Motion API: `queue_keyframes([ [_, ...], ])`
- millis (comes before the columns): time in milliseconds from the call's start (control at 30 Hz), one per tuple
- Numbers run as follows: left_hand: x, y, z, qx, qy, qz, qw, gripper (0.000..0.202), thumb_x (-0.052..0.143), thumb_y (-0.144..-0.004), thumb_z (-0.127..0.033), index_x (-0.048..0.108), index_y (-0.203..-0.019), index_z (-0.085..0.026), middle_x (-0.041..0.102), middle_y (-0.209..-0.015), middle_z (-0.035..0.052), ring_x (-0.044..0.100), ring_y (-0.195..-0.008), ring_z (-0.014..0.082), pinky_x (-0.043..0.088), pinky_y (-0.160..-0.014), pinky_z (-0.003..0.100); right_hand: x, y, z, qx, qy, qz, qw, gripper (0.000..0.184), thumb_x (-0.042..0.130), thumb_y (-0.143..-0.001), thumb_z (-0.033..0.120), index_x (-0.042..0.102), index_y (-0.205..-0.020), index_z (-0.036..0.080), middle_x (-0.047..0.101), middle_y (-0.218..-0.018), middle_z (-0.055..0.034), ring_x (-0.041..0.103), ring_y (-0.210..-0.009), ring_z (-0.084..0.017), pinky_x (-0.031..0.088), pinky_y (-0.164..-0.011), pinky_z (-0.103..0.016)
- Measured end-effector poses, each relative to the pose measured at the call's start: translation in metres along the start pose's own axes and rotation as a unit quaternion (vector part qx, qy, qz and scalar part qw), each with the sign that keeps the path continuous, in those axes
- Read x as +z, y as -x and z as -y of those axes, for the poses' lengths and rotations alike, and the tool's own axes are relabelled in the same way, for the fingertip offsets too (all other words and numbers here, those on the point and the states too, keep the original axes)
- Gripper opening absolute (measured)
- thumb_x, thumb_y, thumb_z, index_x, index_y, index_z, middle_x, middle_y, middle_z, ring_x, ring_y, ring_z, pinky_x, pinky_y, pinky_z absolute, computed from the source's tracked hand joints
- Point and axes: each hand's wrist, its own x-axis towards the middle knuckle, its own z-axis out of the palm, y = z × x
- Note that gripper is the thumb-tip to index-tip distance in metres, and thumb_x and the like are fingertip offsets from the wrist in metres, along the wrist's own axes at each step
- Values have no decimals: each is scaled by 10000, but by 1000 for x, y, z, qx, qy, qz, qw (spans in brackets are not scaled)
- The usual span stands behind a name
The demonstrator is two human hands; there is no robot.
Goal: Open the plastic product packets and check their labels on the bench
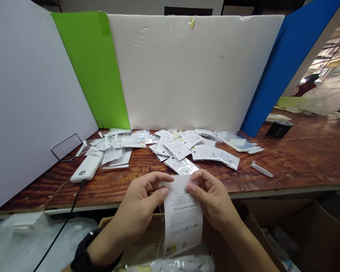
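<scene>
Both my hands hold one flat clear packet with a white printed card (pixel 183 215) just in front of the wooden table's near edge (pixel 272 190). My left hand (pixel 140 206) pinches its upper left corner between thumb and fingers. My right hand (pixel 211 198) pinches the upper right corner. The packet hangs down over an open cardboard box (pixel 147 241). A black band sits on my left wrist. Several similar packets (pixel 175 149) lie scattered on the table beyond my hands.
A white power bank (pixel 86 168) with a black cable lies at the left. A small clear tube (pixel 261 169) and a black cylinder (pixel 279 128) sit at the right. White, green and blue boards (pixel 187 71) wall the back and sides. Plastic bags lie lower left.
</scene>
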Motion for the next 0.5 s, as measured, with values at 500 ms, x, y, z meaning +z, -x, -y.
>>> queue_keyframes([
  [500,-19,-27,13,-13,-155,-129,979,454,510,-835,-234,511,-1260,-72,684,-1070,170,662,-926,246,507,-804,389,-8,-6,-9,183,104,155,965,182,730,-723,340,706,-767,165,648,-765,-5,662,-729,-142,562,-623,-234],
])
